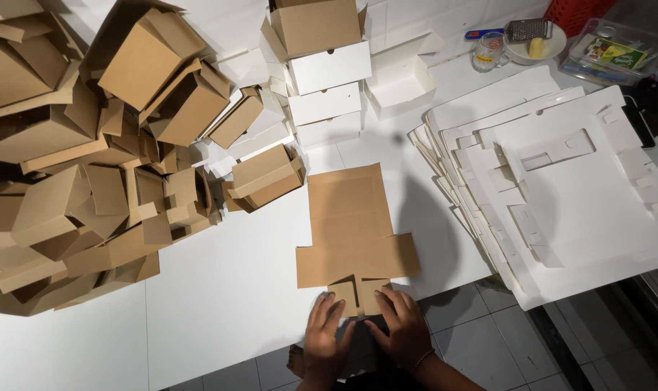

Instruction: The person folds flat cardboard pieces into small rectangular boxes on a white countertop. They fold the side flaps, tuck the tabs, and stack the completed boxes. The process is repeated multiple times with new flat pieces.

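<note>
A flat brown cardboard box blank [352,226] lies on the white sheet [228,289] in front of me, its long panel pointing away. My left hand [325,337] and my right hand [400,327] press side by side on the blank's two small near flaps at the sheet's front edge. Both hands lie palm down with fingers spread. A bead bracelet sits on my right wrist.
A big heap of folded brown boxes [90,159] fills the left. Stacked white boxes [327,80] stand at the back centre. A pile of flat white blanks [561,188] lies to the right. A glass [490,52], a plate with a grater [535,40] and a plastic container [615,51] sit far right.
</note>
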